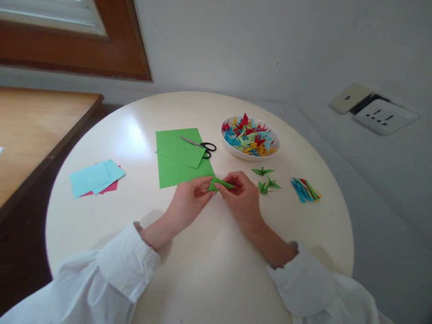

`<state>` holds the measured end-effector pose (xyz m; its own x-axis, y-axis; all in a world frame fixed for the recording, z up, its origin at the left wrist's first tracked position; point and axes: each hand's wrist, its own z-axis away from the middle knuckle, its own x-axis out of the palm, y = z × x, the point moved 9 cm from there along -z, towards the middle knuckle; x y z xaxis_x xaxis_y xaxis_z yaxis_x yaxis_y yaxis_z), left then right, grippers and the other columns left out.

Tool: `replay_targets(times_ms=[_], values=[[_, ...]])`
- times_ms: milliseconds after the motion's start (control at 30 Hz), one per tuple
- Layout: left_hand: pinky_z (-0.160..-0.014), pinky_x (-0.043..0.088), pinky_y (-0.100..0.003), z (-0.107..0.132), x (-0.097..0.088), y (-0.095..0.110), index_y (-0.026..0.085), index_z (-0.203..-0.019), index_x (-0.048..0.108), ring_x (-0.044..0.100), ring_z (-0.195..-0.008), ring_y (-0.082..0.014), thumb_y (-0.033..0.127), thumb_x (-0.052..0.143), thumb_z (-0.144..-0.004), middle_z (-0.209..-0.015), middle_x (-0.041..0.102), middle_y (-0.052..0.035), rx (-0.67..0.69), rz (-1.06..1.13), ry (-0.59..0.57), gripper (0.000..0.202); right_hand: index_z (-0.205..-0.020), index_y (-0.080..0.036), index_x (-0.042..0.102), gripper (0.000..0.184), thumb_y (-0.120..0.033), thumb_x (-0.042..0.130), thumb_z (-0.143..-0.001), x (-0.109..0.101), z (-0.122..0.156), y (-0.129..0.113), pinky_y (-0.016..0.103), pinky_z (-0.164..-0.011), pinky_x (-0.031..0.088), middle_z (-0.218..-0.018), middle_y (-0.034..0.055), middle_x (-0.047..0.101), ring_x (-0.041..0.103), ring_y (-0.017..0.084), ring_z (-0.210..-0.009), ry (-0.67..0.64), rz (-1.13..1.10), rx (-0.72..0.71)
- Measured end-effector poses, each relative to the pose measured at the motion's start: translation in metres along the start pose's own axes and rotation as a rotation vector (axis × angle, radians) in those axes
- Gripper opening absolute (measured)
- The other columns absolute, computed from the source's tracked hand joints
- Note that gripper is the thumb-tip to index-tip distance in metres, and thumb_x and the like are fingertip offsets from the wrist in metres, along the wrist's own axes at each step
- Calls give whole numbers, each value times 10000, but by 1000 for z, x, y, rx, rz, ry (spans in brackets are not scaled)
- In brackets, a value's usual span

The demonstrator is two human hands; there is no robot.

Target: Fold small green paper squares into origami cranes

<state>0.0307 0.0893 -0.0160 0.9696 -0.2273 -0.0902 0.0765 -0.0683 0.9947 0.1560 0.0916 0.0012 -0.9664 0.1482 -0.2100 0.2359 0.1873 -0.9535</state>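
A small piece of folded green paper [213,183] is pinched between both hands, a little in front of the table's middle. My left hand [189,196] grips its left end between thumb and fingers. At its right side my right hand [242,198] is closed on it, and a pointed tip sticks out over the right thumb. Just beyond the hands lie green paper sheets [170,169], with black-handled scissors [192,141] resting on them. Several small green paper cranes [263,172] sit to the right of my right hand.
A white bowl [249,157] full of colourful paper cranes stands at the back right. Paper strips [305,190] lie in a bundle near the right edge. Light blue sheets [91,179] cover red paper [110,186] at the left. The round white table [202,270] stands near a wall.
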Motion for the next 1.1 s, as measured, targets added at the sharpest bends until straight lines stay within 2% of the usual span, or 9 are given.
replay_targets(times_ms=[433,567,733,833,1100], values=[[-656,526,-237,1,-4,-1,131,-889,654,670,-737,-163,165,561,-742,-787,722,-53,-56,-3,27,177,-727,-202,499,188,-225,672,-657,4,1,1,227,-555,462,-670,-36,544,541,109,-614,-5,-13,7],[-632,535,-254,0,-7,-5,128,-881,643,672,-706,-177,183,612,-725,-712,713,-45,-120,22,58,168,-758,-200,518,221,-255,697,-640,4,0,7,241,-586,488,-716,-20,579,581,124,-662,-20,-83,30],[-656,552,-298,1,-12,-11,133,-882,626,676,-676,-194,237,692,-685,-674,707,-39,-231,138,111,233,-906,-197,553,302,-318,683,-661,10,-3,14,255,-575,503,-717,-8,632,613,131,-634,-136,-185,105],[-633,552,-302,1,-12,-12,128,-890,624,670,-644,-192,250,706,-676,-651,701,-34,-260,170,119,260,-971,-194,562,370,-303,695,-644,12,-4,16,253,-581,504,-690,-23,632,611,122,-612,-176,-231,129],[-565,531,-260,-1,-9,-8,144,-856,645,664,-636,-183,327,706,-670,-645,703,-35,-188,158,63,267,-914,-189,600,334,-279,706,-611,8,-5,16,215,-488,458,-557,-69,528,527,93,-519,-142,-168,118]])
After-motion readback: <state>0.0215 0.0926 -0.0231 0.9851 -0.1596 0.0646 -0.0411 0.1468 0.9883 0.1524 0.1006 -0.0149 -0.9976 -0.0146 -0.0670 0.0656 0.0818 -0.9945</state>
